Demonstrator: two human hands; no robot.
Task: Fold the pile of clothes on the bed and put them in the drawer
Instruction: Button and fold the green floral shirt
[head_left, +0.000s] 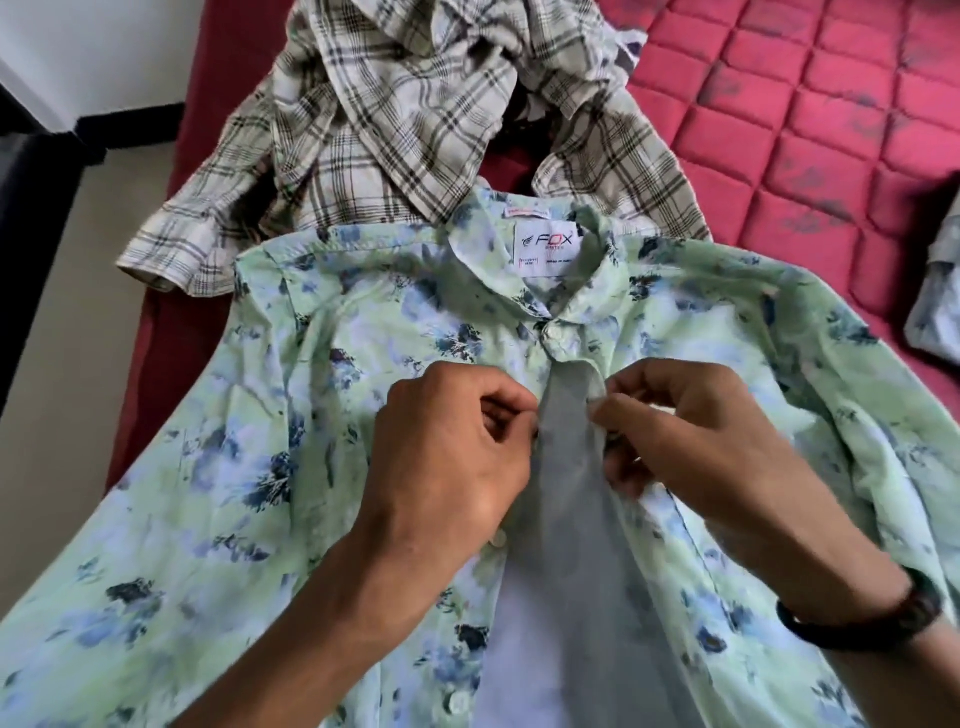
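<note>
- Lying under everything: red quilted mattress (810, 119), with pale floor (67, 249) showing off its left edge.
- Spreading front-up across the near part of the mattress: green floral shirt (208, 467), collar and brand label (545, 249) pointing away from the person, hem running toward the person; long axis therefore running near-to-far, roughly on the body's centre line.
- Pinching the left-hand front edge of the shirt just below the collar: left hand (447, 462), fingers curled, knuckles up, thumb and forefinger closing on the cloth.
- Gaping between the two hands: open placket (571, 467), showing the plain pale inside of the shirt; narrowing to a point at the top button (553, 332), which appears fastened, and widening toward the hem.
- Pinching the opposite front edge at the same height: right hand (691, 441), fingertips gripping a small fold of cloth, possibly a button, though too small to confirm; dark wristband (872, 623) sitting on that wrist.
- Facing each other across the gap at equal distance from the collar: both hands, neither nearer than the other; next move judged as drawing the two edges sideways toward each other to close the front, working down the long axis toward the hem.
- Waiting beyond the collar, farther up the mattress: crumpled plaid shirt (395, 119), unfolded, partly under the floral collar.
- Showing at the far right edge: scrap of another pale garment (935, 291), mostly out of view.
- Not appearing in view: drawer.
</note>
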